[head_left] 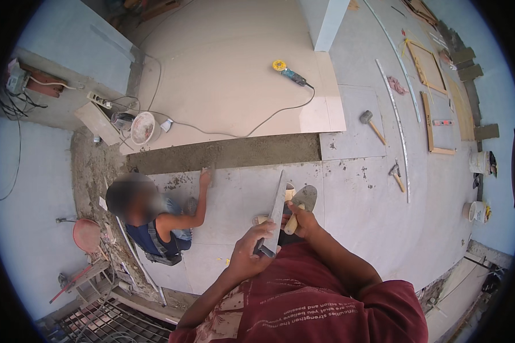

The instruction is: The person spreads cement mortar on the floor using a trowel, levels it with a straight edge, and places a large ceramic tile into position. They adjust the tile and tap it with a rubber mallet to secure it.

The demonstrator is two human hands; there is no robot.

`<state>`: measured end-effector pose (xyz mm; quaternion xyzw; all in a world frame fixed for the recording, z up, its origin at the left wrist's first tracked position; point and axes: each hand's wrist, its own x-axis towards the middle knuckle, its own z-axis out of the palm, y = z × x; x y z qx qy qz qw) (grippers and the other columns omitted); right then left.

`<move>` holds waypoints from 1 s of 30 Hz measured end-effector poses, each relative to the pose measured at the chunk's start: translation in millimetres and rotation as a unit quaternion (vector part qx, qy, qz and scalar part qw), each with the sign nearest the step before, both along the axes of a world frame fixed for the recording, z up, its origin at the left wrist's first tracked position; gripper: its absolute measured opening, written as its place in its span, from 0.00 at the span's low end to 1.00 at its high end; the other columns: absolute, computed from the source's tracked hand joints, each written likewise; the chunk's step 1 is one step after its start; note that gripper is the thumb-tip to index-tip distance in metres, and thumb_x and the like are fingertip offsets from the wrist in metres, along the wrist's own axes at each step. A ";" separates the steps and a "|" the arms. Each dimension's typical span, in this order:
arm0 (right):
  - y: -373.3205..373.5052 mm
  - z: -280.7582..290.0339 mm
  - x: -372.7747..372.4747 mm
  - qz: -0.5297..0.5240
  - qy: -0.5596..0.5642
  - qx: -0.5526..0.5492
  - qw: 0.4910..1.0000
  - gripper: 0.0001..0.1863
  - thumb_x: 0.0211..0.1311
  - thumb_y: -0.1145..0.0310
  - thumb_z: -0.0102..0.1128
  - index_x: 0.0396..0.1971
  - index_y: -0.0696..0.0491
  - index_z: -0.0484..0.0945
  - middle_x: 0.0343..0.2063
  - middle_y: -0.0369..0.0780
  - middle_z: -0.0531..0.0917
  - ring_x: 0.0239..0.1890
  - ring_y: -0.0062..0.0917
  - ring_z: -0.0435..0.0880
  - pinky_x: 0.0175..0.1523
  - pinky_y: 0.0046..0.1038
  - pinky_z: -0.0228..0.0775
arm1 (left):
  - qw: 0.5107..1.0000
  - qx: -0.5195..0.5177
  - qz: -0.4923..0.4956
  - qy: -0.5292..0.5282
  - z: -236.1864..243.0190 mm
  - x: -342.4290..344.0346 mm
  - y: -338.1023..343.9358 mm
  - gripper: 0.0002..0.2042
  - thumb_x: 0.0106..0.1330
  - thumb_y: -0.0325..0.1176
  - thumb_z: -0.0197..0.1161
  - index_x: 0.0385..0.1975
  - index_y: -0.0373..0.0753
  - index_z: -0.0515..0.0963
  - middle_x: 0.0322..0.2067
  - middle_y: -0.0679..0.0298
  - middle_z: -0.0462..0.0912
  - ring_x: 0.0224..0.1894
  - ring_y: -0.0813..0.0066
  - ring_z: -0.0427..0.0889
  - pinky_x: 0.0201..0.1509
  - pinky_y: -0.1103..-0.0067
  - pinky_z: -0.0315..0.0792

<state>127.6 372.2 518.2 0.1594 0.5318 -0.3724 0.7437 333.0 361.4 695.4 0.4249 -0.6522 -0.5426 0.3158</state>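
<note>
My left hand [250,252] is closed around a long flat finishing trowel [279,203], its narrow grey blade tilted upward in front of my body. Just to its right, my right hand [304,222] grips a trowel [307,197] by its pale wooden handle; the rounded blade looks smeared with mortar. Both tools are held close together above the grey floor tiles [257,188]. Beyond them, a strip of wet mortar [240,153] runs between the laid tiles and a large beige tiled area [223,74].
A co-worker [160,228] crouches at left, one hand [205,177] by the mortar strip. An angle grinder [292,74] trails its cord across the beige tiles. At right lie a rubber mallet [373,126], a hammer [397,177] and a long metal straightedge [396,126]. A white bucket [145,128] stands far left.
</note>
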 end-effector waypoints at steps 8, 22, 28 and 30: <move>-7.9 -54.9 -66.0 -0.135 -0.046 -0.014 0.990 0.15 0.71 0.66 0.58 0.50 0.59 0.73 0.38 0.46 0.84 0.39 0.38 0.86 0.46 0.43 0.81 | 0.950 0.036 -0.297 -0.088 -12.8 -57.3 -44.4 0.19 0.56 0.25 0.71 0.45 0.40 0.71 0.65 0.55 0.70 0.60 0.53 0.78 0.53 0.70 0.77; 79.6 22.5 -131.3 0.235 0.447 0.029 0.863 0.20 0.50 0.74 0.69 0.43 0.64 0.75 0.31 0.40 0.81 0.30 0.23 0.78 0.38 0.29 0.74 | 0.885 0.236 -0.315 -0.250 -156.9 79.4 -18.9 0.24 0.64 0.39 0.67 0.57 0.34 0.71 0.58 0.51 0.77 0.56 0.51 0.80 0.60 0.65 0.74; 81.9 2.5 -14.0 0.351 0.444 -0.119 0.816 0.18 0.53 0.75 0.70 0.44 0.60 0.77 0.30 0.45 0.82 0.32 0.25 0.80 0.42 0.30 0.73 | 0.877 0.453 -0.123 -0.101 -268.1 118.6 -8.2 0.26 0.70 0.46 0.62 0.57 0.29 0.69 0.54 0.50 0.79 0.55 0.60 0.82 0.59 0.70 0.75; 63.7 -14.5 18.3 0.366 0.391 -0.148 0.832 0.18 0.55 0.74 0.70 0.45 0.59 0.77 0.30 0.44 0.83 0.32 0.25 0.81 0.42 0.30 0.74 | 0.849 0.526 -0.047 0.001 -284.9 110.3 -29.1 0.26 0.72 0.45 0.61 0.58 0.28 0.67 0.55 0.52 0.78 0.61 0.64 0.77 0.63 0.69 0.72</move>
